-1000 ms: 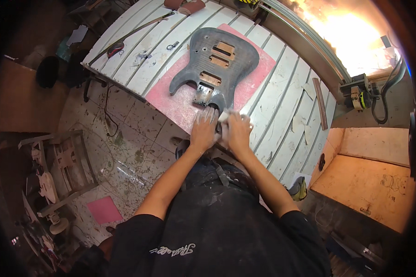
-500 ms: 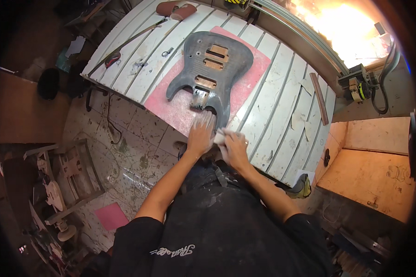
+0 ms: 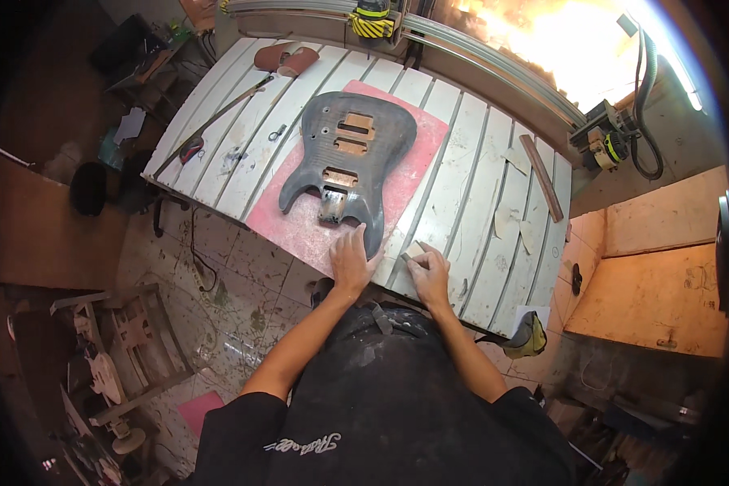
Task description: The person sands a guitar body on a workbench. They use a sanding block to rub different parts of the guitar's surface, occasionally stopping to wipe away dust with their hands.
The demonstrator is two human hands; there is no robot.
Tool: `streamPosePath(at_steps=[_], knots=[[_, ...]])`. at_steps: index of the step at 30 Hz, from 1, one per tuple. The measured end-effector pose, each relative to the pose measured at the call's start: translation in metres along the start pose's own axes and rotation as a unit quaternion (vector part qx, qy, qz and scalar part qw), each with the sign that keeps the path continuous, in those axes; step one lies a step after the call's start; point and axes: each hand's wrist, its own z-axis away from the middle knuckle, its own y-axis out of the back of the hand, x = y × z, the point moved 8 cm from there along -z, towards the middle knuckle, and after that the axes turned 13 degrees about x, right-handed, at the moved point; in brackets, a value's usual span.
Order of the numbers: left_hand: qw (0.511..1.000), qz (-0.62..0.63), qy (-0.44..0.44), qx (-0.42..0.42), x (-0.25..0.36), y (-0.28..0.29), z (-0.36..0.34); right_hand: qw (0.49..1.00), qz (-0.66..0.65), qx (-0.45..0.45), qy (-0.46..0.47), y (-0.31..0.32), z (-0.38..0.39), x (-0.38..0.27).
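A dark grey guitar body (image 3: 381,162) with routed cavities rests on a dusty pink board (image 3: 277,229) on the white slatted table. My left hand (image 3: 350,257) grips the tip of its near right horn, fingers curled and dusted pale. Just right of that horn, at the table's front edge, my right hand (image 3: 429,274) pinches a small pale block or folded abrasive sheet (image 3: 413,252), apart from the guitar body.
The slatted table (image 3: 478,186) also carries reddish abrasive sheets (image 3: 298,61), a long rod (image 3: 231,105), a wooden strip (image 3: 541,176) and paper scraps (image 3: 506,229). A machine rail (image 3: 486,47) spans the back. A wooden box (image 3: 640,300) stands at right.
My right hand has moved rightward, away from the horn, with the pale piece. My left hand stays at the horn. The view has shifted, so the table appears lower.
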Motion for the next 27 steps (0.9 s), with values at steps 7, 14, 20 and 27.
streamPosePath(at_steps=[7,14,20,27], knots=[[1.000,0.012,0.009,0.018,-0.039,0.035,0.006,0.998,-0.052,-0.029,0.020,-0.028,-0.022,-0.045],[0.999,0.000,-0.029,0.038,-0.062,0.057,0.009,0.992,-0.040,-0.058,0.104,-0.069,-0.021,-0.084],[0.991,0.047,-0.014,0.125,-0.069,0.081,-0.064,0.995,0.000,-0.029,0.094,-0.092,-0.030,-0.104],[0.997,-0.010,-0.010,0.070,-0.110,0.039,-0.200,0.990,0.021,0.022,0.136,-0.116,-0.050,-0.117]])
